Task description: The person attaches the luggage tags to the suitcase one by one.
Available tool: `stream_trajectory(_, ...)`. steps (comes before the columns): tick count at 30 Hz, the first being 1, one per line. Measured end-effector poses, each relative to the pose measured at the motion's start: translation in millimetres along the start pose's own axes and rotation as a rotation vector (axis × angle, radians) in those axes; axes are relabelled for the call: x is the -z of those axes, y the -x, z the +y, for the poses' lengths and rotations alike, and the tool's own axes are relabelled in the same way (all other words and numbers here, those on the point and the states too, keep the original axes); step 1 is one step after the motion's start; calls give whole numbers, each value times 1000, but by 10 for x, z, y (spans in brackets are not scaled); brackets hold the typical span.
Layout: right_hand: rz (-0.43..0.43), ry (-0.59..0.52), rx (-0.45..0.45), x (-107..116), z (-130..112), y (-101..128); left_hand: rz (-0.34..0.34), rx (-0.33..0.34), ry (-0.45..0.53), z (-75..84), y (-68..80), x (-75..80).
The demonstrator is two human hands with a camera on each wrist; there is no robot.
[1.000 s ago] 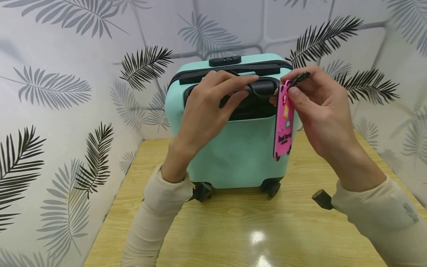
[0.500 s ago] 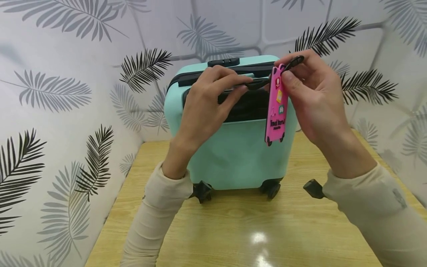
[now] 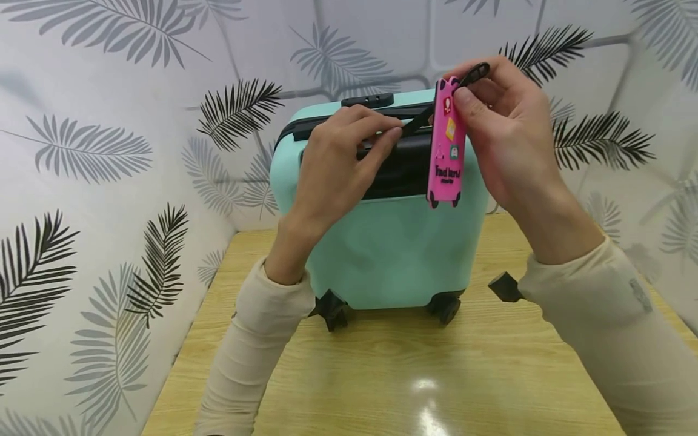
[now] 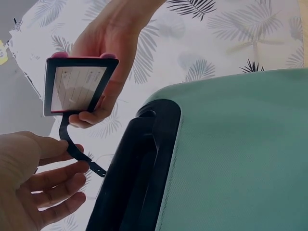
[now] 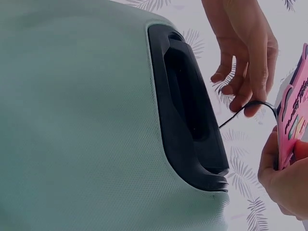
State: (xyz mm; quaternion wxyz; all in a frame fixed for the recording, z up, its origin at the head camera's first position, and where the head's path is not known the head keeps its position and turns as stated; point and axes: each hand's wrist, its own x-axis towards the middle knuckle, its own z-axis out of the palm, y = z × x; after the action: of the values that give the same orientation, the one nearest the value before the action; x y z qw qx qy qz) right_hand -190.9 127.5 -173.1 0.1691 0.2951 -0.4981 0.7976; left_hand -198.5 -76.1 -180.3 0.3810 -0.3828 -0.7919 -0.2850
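A pink luggage tag point(image 3: 448, 145) with small printed motifs hangs upright before a mint-green suitcase point(image 3: 392, 254). My right hand point(image 3: 507, 121) pinches the tag near its top, where one end of its black strap point(image 3: 475, 74) sticks out. The left hand point(image 3: 338, 154) pinches the same strap point(image 4: 72, 148) between thumb and forefinger, its other fingers spread loosely in the left wrist view. The strap's free end, with small holes, lies beside the suitcase's black handle point(image 4: 130, 163). That view also shows the tag's lined card point(image 4: 78, 89) in a dark frame.
The suitcase stands on its black wheels point(image 3: 447, 307) on a wood-grain table point(image 3: 382, 369). A combination lock point(image 3: 368, 100) sits on its top. Feather-patterned covering point(image 3: 98, 91) rises behind and at both sides. Dark camera mounts point(image 3: 506, 287) stick out at the wrists.
My right hand has lifted the luggage tag up and a little left. The strap between the hands now slants upward to the right. The left hand has stayed nearly in place.
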Motion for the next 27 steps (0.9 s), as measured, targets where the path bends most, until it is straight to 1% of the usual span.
stream_trajectory(3, 0, 7, -13, -16, 20, -62, -17, 48, -17, 2, -21, 8)
stream_trajectory(5, -3, 7, -27, -25, 37, -99, -34, 92, -27, -2, -26, 12)
stream_trajectory(10, -6, 34, -59, -35, 79, -154, -42, 154, -58, -27, -16, 7)
stream_trajectory(20, -1, 104, -82, -57, 107, -214, -26, 216, -148, -48, -22, -5)
stream_trajectory(27, -16, 167, -83, -50, 128, -236, -16, 231, -181, -81, -37, -51)
